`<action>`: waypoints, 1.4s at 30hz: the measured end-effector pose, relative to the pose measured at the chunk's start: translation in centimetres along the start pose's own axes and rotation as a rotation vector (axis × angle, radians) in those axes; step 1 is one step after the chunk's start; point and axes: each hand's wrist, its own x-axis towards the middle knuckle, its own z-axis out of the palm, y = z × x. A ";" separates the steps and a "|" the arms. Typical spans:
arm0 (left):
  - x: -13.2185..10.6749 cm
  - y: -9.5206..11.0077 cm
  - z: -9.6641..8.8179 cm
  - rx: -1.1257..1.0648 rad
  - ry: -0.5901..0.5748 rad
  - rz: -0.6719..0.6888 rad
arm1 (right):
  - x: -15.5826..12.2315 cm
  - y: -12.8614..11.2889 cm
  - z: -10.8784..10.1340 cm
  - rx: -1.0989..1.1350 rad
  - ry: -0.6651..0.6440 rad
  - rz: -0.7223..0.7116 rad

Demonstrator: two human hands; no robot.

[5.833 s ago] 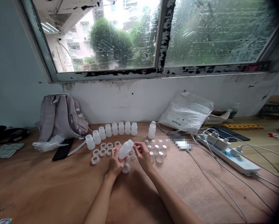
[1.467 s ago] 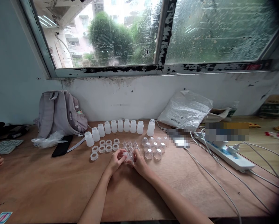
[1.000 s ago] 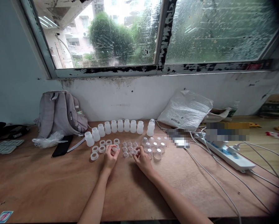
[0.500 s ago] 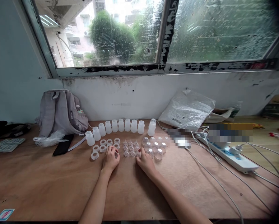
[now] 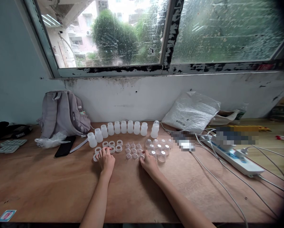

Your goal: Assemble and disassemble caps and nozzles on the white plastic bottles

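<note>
My left hand [image 5: 106, 161] hangs over the white bottle collar rings [image 5: 118, 148], fingers apart and reaching down at the front-left rings. Its fingers partly cover some of them. My right hand [image 5: 149, 161] is closed, with thumb and fingertips at a clear bottle nipple [image 5: 141, 156] in the front right corner of a small grid of nipples [image 5: 133, 145]. Just right of that hand stand several clear dome caps [image 5: 161, 156]. Behind the rings, a curved row of frosted baby bottles [image 5: 123, 127] stands open-topped; one bottle [image 5: 154, 129] at the right end wears a clear cap.
A grey backpack [image 5: 63, 114], a plastic bag [image 5: 52, 141] and a black phone [image 5: 65, 147] lie to the left. At the back right is a silvery packing bag [image 5: 191, 110]. A white power strip [image 5: 241, 163] with cables [image 5: 214, 175] takes up the right side.
My left hand has moved left across the rings, and its fingers have spread. My right hand stays at the same nipple. The view has shifted very slightly.
</note>
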 end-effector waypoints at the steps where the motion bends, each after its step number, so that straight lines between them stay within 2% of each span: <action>1: 0.0 -0.1 0.0 0.004 0.009 -0.005 | 0.0 0.0 0.0 -0.001 -0.001 0.002; 8: 0.1 -0.3 0.2 -0.024 0.046 0.002 | 0.3 0.4 0.3 -0.003 -0.005 0.000; 15: 0.0 0.4 0.4 -0.126 0.045 0.140 | 0.2 0.5 0.4 0.014 0.046 -0.026; 18: -0.1 0.6 0.5 -0.141 0.052 0.173 | 0.1 0.3 0.0 0.083 0.118 -0.082; 21: -0.2 0.8 0.6 -0.164 0.051 0.187 | 0.6 -0.1 -1.2 0.178 0.263 -0.197; 24: -0.2 0.9 0.7 -0.198 0.044 0.194 | 2.4 -0.3 -3.4 0.188 0.393 -0.291; 27: -0.2 1.0 0.8 -0.230 0.029 0.209 | 5.5 0.0 -5.8 0.111 0.457 -0.317; 29: -0.2 1.0 0.9 -0.252 0.023 0.220 | 8.1 0.7 -7.2 0.019 0.513 -0.277; 31: -0.2 1.1 1.1 -0.281 0.032 0.229 | 10.6 1.7 -8.2 -0.033 0.542 -0.163; 33: -0.2 1.1 1.2 -0.311 0.048 0.242 | 12.7 2.9 -8.7 -0.047 0.500 -0.036; 35: -0.3 1.1 1.3 -0.329 0.062 0.251 | 14.1 4.1 -8.8 -0.050 0.416 0.031; 38: -0.3 1.2 1.2 -0.335 0.062 0.259 | 14.8 5.4 -8.4 -0.027 0.355 0.011; 42: -0.4 1.4 1.2 -0.346 0.045 0.277 | 13.9 5.9 -8.1 0.064 0.417 -0.054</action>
